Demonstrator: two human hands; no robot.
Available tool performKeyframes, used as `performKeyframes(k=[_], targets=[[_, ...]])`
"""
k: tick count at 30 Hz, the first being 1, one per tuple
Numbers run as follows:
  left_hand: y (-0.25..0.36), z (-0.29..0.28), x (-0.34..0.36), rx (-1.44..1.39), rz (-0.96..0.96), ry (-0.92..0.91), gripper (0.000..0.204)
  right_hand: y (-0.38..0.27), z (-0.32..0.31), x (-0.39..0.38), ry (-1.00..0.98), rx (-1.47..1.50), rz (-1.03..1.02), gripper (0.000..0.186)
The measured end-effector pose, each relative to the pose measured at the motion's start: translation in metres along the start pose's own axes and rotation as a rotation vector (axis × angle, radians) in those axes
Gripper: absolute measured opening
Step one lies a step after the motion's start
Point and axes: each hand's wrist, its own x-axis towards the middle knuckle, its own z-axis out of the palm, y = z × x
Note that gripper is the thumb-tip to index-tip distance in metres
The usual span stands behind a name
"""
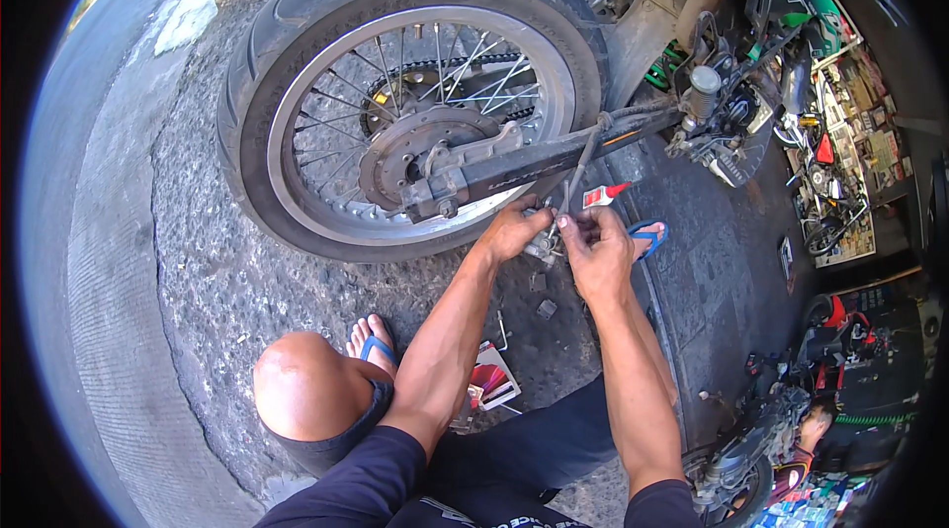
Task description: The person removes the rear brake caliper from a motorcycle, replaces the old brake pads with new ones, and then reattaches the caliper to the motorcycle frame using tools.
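Observation:
A brake caliper (544, 247), a small grey metal part, hangs low beside the motorcycle's rear wheel (425, 236). A dark hose (585, 160) runs down toward it from the swingarm (534, 158). My left hand (516, 229) is closed on the caliper's upper side, thumb and fingers pinched together. Close by on the right, my right hand (599, 249) pinches at the hose's lower end; whatever its fingertips hold is too small to make out. The brake disc (420, 150) sits inside the spoked rim.
A white tube with a red nozzle (600, 196) is just beyond my right hand. Small dark blocks (547, 308), an L-shaped tool (502, 330) and a red-white box (494, 376) lie on the rough ground. Other motorcycles (825, 177) and a person (806, 439) are at right.

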Motion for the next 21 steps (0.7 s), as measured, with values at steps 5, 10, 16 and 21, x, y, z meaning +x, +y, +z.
performKeyframes(k=[5, 10, 16, 21], targets=[[-0.009, 0.004, 0.004, -0.048, -0.010, 0.011, 0.094, -0.005, -0.009, 0.006, -0.166, -0.140, 0.044, 0.023], [-0.015, 0.006, 0.008, -0.028, 0.015, -0.002, 0.096, -0.002, -0.011, 0.007, -0.198, -0.204, 0.104, 0.022], [-0.013, 0.004, 0.006, 0.055, 0.023, 0.033, 0.096, 0.005, -0.005, 0.011, -0.152, -0.164, 0.125, 0.022], [-0.005, 0.006, 0.002, 0.015, 0.039, 0.048, 0.079, 0.004, -0.005, 0.010, -0.190, -0.152, -0.211, 0.017]])
